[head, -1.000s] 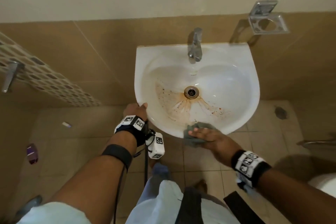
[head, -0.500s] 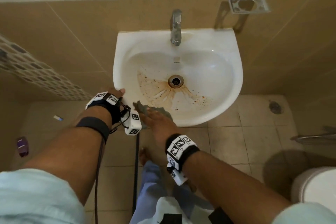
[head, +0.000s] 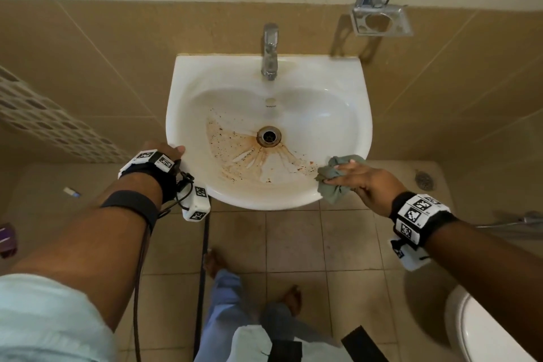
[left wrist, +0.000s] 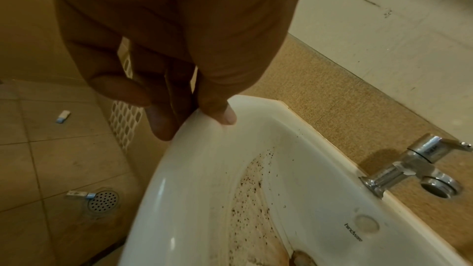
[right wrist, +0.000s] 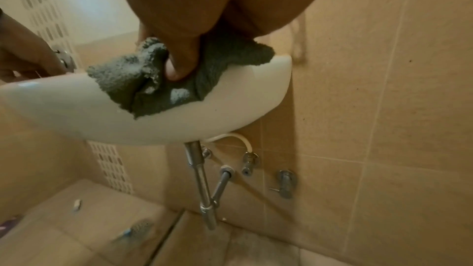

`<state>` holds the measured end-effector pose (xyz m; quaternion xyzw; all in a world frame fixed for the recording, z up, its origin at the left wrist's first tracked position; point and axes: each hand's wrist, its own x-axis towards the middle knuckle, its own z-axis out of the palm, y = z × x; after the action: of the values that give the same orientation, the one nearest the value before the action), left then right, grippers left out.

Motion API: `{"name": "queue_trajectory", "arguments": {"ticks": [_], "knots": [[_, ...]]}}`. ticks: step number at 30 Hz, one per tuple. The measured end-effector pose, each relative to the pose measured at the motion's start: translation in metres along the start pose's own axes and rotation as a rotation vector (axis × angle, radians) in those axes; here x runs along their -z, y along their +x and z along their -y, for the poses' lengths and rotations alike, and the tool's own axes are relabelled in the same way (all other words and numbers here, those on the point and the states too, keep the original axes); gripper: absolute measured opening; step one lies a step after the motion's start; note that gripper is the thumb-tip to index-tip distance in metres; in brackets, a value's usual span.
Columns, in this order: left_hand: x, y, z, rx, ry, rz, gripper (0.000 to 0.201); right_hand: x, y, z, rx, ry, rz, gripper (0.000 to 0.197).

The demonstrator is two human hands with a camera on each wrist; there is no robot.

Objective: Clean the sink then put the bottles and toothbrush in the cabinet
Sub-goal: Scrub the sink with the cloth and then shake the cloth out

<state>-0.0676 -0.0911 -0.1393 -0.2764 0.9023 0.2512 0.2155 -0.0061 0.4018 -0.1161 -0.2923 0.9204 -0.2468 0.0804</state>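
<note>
Head view, right grip presses cloth on sink rim

You see a chrome wall holder above right, a toilet lower right, and a floor drain on tiled floor.

Tap at sink back edge; cloth on front-right rim; left hand on front-left rim.
</note>
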Motion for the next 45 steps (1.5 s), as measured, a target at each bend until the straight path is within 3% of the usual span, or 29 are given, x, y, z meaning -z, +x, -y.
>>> {"name": "queue_trajectory", "arguments": {"ticks": [4,8,11,15,19,23,26,28,30,32,33,35,37,40,43,45], "knots": [[0.003,-0.003,-0.001,0.005,0.015,-0.021,0.046,-0.032,-0.002,0.045,-0.017,0.037,-0.081,0.068],[0.003,-0.001,0.0,0.049,-0.099,-0.01,0.039,-0.075,0.036,0.134,-0.017,0.423,0.035,0.026],[0.002,0.012,0.009,0.119,-0.204,0.017,0.045,-0.076,0.052,0.158,-0.008,0.352,0.024,0.031],[-0.019,0.08,0.053,0.101,-0.211,0.074,0.058,-0.055,0.032,0.112,-0.019,0.179,0.064,0.041],[0.007,0.009,0.001,0.065,-0.133,0.109,0.056,0.006,0.014,0.043,-0.18,0.005,0.018,0.053],[0.008,0.0,-0.008,0.09,-0.178,0.148,0.049,0.049,0.034,-0.008,-0.432,-0.065,-0.004,0.049],[0.004,0.017,-0.012,0.158,-0.189,0.144,0.052,0.068,0.063,-0.024,-0.706,0.035,-0.228,0.036],[0.003,0.024,-0.01,0.157,-0.147,0.156,0.055,0.073,0.101,-0.028,-0.801,0.168,-0.406,0.033],[0.0,0.041,0.001,0.133,-0.164,0.178,0.057,0.068,0.147,-0.03,-0.764,0.258,-0.463,0.028],[-0.007,0.059,0.018,0.118,-0.155,0.175,0.056,0.056,0.189,-0.036,-0.818,0.257,-0.417,0.024],[-0.007,0.059,0.02,0.118,-0.141,0.171,0.056,0.046,0.206,-0.04,-0.904,0.287,-0.375,0.035],[0.0,0.051,0.015,0.137,-0.105,0.186,0.054,0.032,0.236,-0.038,-1.033,0.074,-0.399,0.063],[0.007,0.046,0.008,0.121,-0.034,0.208,0.052,0.02,0.262,-0.02,-0.936,0.079,-0.366,0.068],[0.022,0.032,-0.007,0.063,0.131,0.241,0.046,-0.006,0.291,0.012,-0.765,0.105,-0.321,0.06],[0.031,0.023,-0.014,0.071,0.089,0.265,0.044,-0.026,0.296,0.039,-0.686,0.017,-0.237,0.062],[0.027,0.028,-0.009,0.122,-0.004,0.325,0.058,-0.035,0.292,0.038,-0.684,-0.009,-0.221,0.063]]}}
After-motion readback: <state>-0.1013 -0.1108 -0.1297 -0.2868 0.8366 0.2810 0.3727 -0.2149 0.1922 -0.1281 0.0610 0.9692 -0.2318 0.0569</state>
